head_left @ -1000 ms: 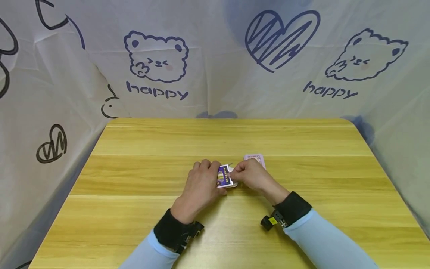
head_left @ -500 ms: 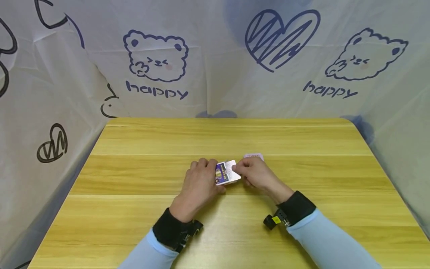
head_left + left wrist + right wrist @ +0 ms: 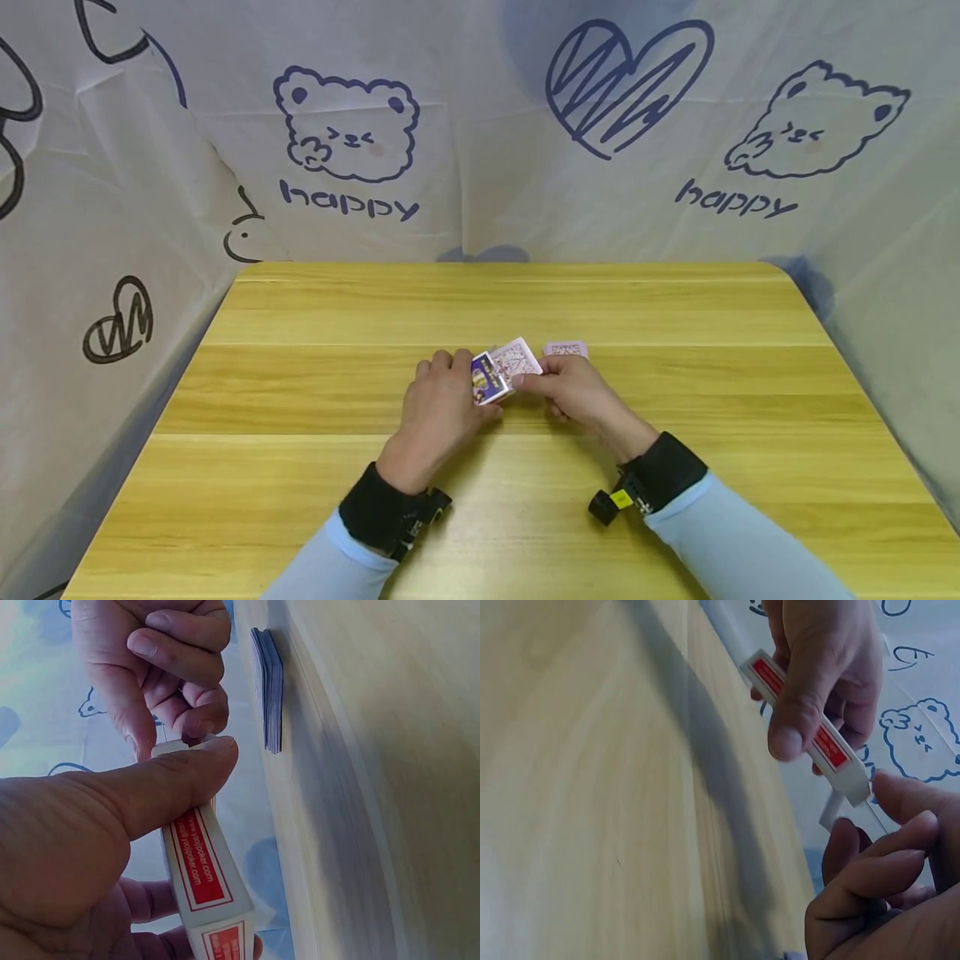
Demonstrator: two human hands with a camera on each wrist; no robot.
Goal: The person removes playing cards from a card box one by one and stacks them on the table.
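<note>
My left hand (image 3: 442, 404) grips a playing card box (image 3: 489, 380) from its left side, the thumb along its near edge. The box has a purple and yellow printed face; red panels mark the box side (image 3: 196, 859) in the left wrist view. A white playing card (image 3: 517, 357) with a patterned back sticks out of the open end. My right hand (image 3: 583, 396) pinches it by the near corner between thumb and fingers. In the right wrist view the card (image 3: 877, 817) appears as a thin edge beside a raised box flap (image 3: 830, 810).
A stack of playing cards (image 3: 566, 347) lies on the wooden table (image 3: 337, 375) just beyond my right hand, partly covered by it. A white cloth (image 3: 487, 167) with drawn bears and hearts hangs behind the table and at its sides.
The card has come farther out of the box, and its far end now tilts up and away. The box has turned and shifted slightly left in my left hand.
</note>
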